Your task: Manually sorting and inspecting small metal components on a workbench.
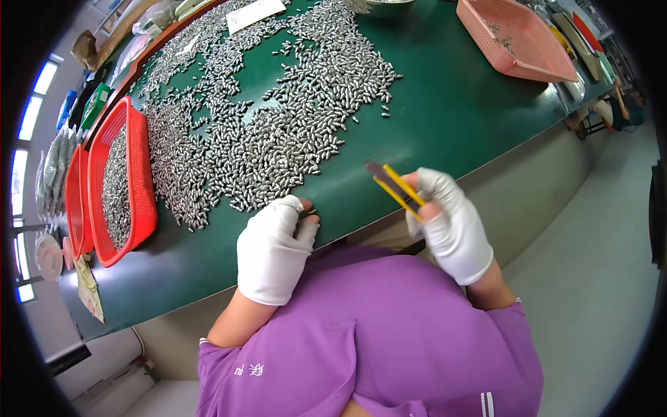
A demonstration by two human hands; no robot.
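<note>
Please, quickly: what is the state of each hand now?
Left hand: partly curled; whether it pinches something small cannot be told.
Right hand: closed, holding a yellow-and-dark tool.

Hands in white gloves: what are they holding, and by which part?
The right hand holds a yellow tool by the end nearest the person. Whether the left hand pinches anything can't be told.

Left hand (274, 247): piece (312, 212) at its fingertips too small to identify.
Yellow-and-black hand tool (399, 186): rear end hidden by right hand (451, 226); tip blurred, exact kind unclear.
Bowl (390, 4): cut off by upper edge.
Rear red basket (76, 208): partly behind front red basket (144, 184).
</note>
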